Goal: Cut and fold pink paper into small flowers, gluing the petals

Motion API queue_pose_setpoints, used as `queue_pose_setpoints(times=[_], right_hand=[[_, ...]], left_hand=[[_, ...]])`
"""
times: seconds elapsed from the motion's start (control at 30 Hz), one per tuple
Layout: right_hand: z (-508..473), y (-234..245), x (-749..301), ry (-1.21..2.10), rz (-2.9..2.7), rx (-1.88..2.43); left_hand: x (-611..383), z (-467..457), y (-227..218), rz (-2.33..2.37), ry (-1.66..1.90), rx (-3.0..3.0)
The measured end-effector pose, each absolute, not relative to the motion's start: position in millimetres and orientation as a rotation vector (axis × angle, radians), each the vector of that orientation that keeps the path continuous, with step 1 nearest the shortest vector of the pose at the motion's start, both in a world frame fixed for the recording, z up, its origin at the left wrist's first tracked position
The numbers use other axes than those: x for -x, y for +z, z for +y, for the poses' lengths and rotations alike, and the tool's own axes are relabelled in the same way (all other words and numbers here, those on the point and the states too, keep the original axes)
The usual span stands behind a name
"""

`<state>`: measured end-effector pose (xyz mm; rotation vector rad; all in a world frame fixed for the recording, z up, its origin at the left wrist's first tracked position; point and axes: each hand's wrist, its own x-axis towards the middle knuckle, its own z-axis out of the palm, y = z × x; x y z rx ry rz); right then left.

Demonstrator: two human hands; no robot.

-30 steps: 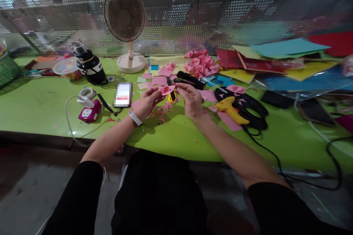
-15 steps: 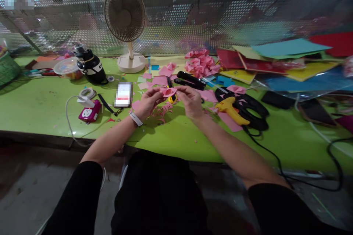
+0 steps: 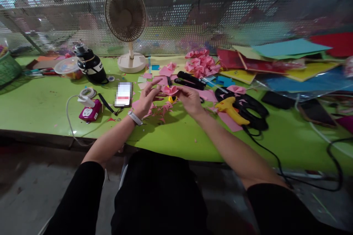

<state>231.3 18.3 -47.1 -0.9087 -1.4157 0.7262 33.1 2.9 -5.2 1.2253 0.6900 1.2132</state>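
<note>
My right hand point(image 3: 190, 99) pinches a small folded pink paper piece point(image 3: 170, 89) above the green table point(image 3: 41, 102). Just left of the piece, my left hand point(image 3: 145, 99) has its fingers spread apart, with the fingertips near the paper. Pink paper scraps point(image 3: 162, 110) lie on the table below both hands, and a small yellow item point(image 3: 172, 99) sits under the folded piece. A black stapler point(image 3: 190, 79) lies just behind my right hand.
A yellow glue gun point(image 3: 231, 109) rests on black cable at the right. A heap of folded pink pieces point(image 3: 200, 63) lies behind. A white fan point(image 3: 126, 25), a black bottle point(image 3: 90, 65), a phone point(image 3: 123, 94), a pink socket point(image 3: 89, 112) and coloured card sheets point(image 3: 286, 57) surround the spot.
My left hand has let go of the pink piece and spread its fingers. My right hand keeps holding the piece, shifted slightly toward the right.
</note>
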Motion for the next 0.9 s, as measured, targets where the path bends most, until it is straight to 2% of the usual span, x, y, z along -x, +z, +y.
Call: queue_pose_setpoints(times=[0.17, 0.33, 0.63, 0.9], right_hand=[[28, -55, -227, 0.986, -1.205, 0.849], [27, -58, -226, 1.019, -1.203, 0.837], [24, -56, -229, 0.913, -1.318, 0.886], [8, -37, -237, 0.594, -1.646, 0.991]], left_hand=[[-30, 7, -4, 0.630, 1.147, -1.071], [-32, 8, -7, 0.639, 1.140, -1.027], [-32, 8, -11, 0.634, 1.166, -1.088], [-26, 15, -14, 0.718, 1.112, -1.360]])
